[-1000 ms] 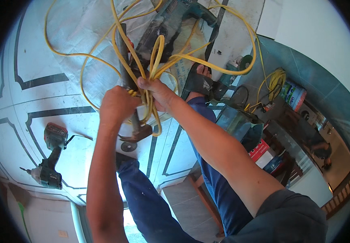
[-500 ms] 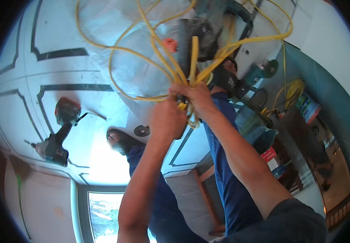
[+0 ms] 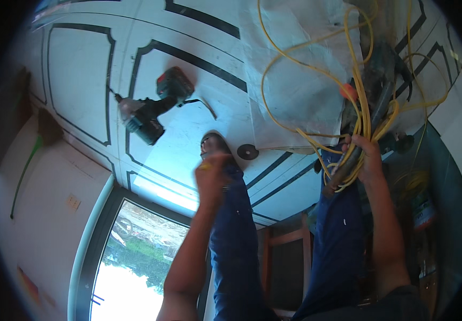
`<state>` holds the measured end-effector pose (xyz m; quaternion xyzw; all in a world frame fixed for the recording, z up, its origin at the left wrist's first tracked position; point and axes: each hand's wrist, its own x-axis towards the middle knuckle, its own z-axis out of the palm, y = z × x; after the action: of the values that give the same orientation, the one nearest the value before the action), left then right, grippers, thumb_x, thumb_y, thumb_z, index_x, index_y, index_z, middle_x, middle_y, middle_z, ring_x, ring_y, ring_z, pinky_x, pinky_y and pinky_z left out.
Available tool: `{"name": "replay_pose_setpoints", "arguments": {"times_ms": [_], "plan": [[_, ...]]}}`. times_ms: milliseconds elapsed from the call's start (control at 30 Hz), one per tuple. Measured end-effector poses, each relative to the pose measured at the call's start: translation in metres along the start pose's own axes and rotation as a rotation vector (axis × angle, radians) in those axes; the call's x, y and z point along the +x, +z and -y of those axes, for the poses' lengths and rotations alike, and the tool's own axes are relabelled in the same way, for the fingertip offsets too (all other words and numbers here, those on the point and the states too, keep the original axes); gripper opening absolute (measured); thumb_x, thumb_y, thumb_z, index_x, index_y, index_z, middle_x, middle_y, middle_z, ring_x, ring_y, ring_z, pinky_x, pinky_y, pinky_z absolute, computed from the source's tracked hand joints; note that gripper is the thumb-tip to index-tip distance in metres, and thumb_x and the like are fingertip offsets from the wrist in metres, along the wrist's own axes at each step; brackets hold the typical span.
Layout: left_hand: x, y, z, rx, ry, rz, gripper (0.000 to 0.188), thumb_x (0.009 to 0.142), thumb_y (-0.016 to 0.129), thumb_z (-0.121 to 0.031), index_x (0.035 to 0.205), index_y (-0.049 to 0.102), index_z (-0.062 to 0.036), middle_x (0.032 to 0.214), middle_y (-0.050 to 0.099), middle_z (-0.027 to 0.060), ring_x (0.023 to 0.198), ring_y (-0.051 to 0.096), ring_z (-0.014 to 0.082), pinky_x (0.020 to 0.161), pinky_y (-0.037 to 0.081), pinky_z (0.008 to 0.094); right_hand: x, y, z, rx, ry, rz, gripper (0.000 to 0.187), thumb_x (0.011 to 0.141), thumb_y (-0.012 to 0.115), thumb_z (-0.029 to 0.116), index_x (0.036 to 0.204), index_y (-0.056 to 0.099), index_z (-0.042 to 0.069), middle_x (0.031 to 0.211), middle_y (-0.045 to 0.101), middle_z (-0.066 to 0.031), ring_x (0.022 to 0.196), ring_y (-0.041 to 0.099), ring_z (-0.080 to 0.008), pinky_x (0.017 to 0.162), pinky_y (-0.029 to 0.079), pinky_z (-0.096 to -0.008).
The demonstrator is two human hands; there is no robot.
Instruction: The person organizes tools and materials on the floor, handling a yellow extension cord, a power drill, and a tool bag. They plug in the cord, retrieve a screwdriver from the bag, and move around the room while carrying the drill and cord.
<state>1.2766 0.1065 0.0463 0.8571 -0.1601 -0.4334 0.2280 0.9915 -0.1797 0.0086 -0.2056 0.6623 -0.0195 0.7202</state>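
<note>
My right hand [image 3: 368, 155] is closed around a gathered bundle of yellow cable [image 3: 364, 101], whose loops hang over my right knee and spread out beyond it. A dark bar-like part [image 3: 343, 174] runs through the bundle beside the fingers. Past that hand lies a dark green power tool [image 3: 383, 64], partly covered by the cable. My left hand [image 3: 211, 179] is away from the bundle, over my left shin. Motion smears its fingers, and a small yellow patch shows at them; whether it holds anything is unclear.
A cordless drill [image 3: 148, 115] lies on the patterned tile floor, left of my left foot. Near that foot is a dark disc [image 3: 247, 152]. A whitish sheet [image 3: 295, 80] covers floor ahead. A wooden stool [image 3: 306, 246] stands below, and a glass door [image 3: 134, 251] is at lower left.
My left hand has let go of the bundle and moved left. My right hand still grips the cable. The view has swung left, shifting the drill and cable rightward in the picture.
</note>
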Motion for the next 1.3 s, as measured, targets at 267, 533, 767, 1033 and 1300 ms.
{"name": "replay_pose_setpoints", "arguments": {"times_ms": [267, 533, 767, 1033, 1300], "plan": [[0.063, -0.157, 0.030, 0.124, -0.068, -0.631, 0.070, 0.090, 0.069, -0.058, 0.129, 0.067, 0.0007, 0.105, 0.074, 0.0175, 0.088, 0.072, 0.0268, 0.079, 0.057, 0.0405, -0.037, -0.010, 0.068, -0.151, 0.028, 0.009, 0.024, 0.090, 0.067, 0.019, 0.103, 0.063, 0.000, 0.084, 0.067, -0.0095, 0.074, 0.069, -0.0193, 0.062, 0.059, -0.0351], [0.108, -0.155, -0.014, 0.371, -0.394, -0.346, 0.101, 0.069, 0.080, -0.069, 0.137, 0.053, 0.0010, 0.113, 0.071, 0.0243, 0.103, 0.070, 0.0403, 0.093, 0.054, 0.0477, -0.100, -0.032, 0.149, -0.341, 0.159, -0.002, 0.033, 0.087, 0.067, 0.021, 0.111, 0.062, -0.001, 0.089, 0.069, -0.0128, 0.074, 0.068, -0.0211, 0.063, 0.058, -0.0369], [0.113, -0.142, 0.018, 0.005, -0.216, -0.407, 0.084, 0.073, 0.084, -0.044, 0.137, 0.050, -0.0015, 0.113, 0.070, 0.0241, 0.100, 0.071, 0.0379, 0.089, 0.054, 0.0447, -0.199, -0.035, 0.188, -0.706, 0.356, 0.037, 0.020, 0.081, 0.072, 0.010, 0.096, 0.067, -0.002, 0.083, 0.070, -0.0132, 0.068, 0.069, -0.0207, 0.061, 0.056, -0.0352], [-0.010, -0.189, 0.041, -0.012, -0.152, -0.067, 0.068, 0.074, 0.084, -0.040, 0.123, 0.055, -0.0041, 0.098, 0.073, 0.0200, 0.089, 0.073, 0.0377, 0.078, 0.057, 0.0431, -0.331, -0.077, 0.163, -1.197, 0.387, -0.130, 0.033, 0.065, 0.078, 0.016, 0.088, 0.070, -0.007, 0.083, 0.071, -0.0183, 0.075, 0.068, -0.0271, 0.067, 0.054, -0.0391], [-0.273, -0.257, 0.237, 0.381, -0.290, 0.192, 0.081, 0.061, 0.083, -0.056, 0.114, 0.062, 0.0007, 0.103, 0.068, 0.0225, 0.101, 0.067, 0.0414, 0.089, 0.053, 0.0492, -0.506, -0.032, 0.081, -0.925, 0.378, -0.325, 0.034, 0.067, 0.078, 0.016, 0.092, 0.073, -0.008, 0.087, 0.073, -0.0210, 0.076, 0.070, -0.0306, 0.073, 0.056, -0.0410]]}}
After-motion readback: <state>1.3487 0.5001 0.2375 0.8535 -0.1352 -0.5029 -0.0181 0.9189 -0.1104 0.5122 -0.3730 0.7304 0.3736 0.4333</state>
